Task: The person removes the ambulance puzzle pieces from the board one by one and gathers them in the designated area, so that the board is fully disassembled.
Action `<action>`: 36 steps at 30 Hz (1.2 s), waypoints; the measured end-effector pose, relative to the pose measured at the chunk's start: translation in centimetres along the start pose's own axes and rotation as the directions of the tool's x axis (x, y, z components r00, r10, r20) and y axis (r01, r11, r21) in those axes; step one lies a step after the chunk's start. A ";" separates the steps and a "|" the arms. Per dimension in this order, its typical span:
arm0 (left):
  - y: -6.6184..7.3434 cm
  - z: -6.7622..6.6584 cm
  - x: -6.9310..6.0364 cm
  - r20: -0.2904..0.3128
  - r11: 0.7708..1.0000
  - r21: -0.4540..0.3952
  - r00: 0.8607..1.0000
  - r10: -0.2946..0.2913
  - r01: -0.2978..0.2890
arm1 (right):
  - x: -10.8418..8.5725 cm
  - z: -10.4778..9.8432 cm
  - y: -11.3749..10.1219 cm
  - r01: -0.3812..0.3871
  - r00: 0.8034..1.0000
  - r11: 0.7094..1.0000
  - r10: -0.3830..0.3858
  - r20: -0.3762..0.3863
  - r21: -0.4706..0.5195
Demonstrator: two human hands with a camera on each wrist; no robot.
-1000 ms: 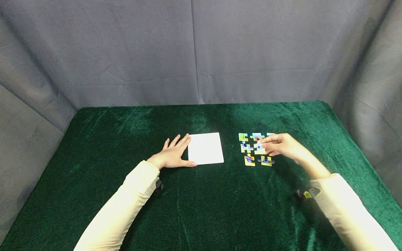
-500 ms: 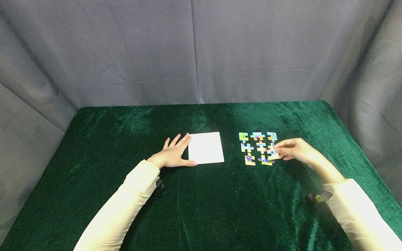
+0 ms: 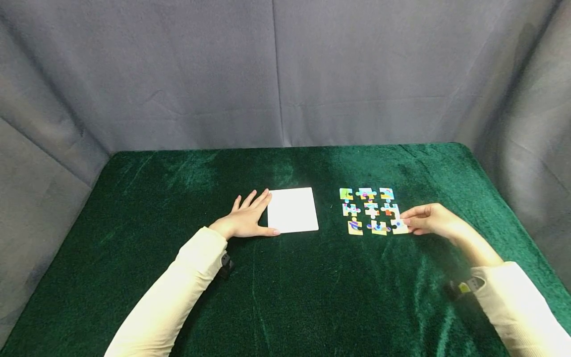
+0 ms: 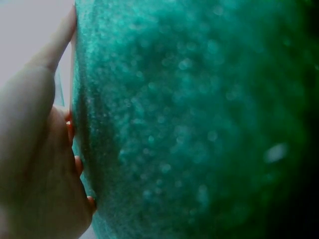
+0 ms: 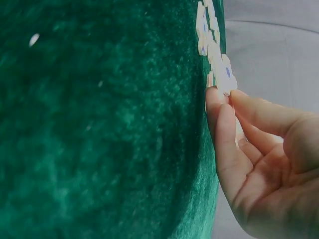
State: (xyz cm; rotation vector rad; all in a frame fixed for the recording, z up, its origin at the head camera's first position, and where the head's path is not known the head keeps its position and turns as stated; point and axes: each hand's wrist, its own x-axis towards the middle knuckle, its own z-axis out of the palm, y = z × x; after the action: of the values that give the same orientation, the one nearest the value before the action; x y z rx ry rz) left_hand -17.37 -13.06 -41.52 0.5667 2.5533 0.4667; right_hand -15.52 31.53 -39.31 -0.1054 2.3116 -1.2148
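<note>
My right hand (image 3: 432, 221) pinches a puzzle piece (image 3: 399, 226) between thumb and fingers at the lower right corner of the laid-out pieces. In the right wrist view the same puzzle piece (image 5: 228, 73) stands tilted at the fingertips. Several other puzzle pieces lie spaced in rows to its left and behind it, among them a green one (image 3: 345, 194) at the far left corner and a yellow one with purple (image 3: 355, 227) at the near left. My left hand (image 3: 244, 221) lies with spread fingers at the left edge of a white square board (image 3: 292, 210), thumb and fingertips touching it.
Dark green velvety cloth (image 3: 285, 287) covers the table. Behind it and at both sides hang grey curtains (image 3: 187, 74). A strip of green cloth separates the white board from the puzzle pieces.
My right hand has carried the pinched puzzle piece rightward and nearer, from over the middle of the group to its lower right corner. The left hand and the board have stayed put.
</note>
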 end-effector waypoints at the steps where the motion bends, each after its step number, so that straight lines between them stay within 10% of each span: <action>1: 0.0 0.0 0.0 0.000 1.000 0.001 1.000 -0.002 0.002 | 0.0 -0.1 0.1 0.000 1.000 1.000 0.000 0.006 0.003; 36: 0.1 0.1 0.0 -0.007 1.000 0.006 1.000 -0.006 0.006 | 0.6 -1.2 0.8 -0.091 0.994 0.994 0.087 0.066 0.061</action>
State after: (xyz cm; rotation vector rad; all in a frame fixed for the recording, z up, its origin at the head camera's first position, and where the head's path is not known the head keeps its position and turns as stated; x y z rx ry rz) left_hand -17.34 -12.97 -41.59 0.5604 2.5632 0.4595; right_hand -16.45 32.72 -39.66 -0.0173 2.1968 -1.2214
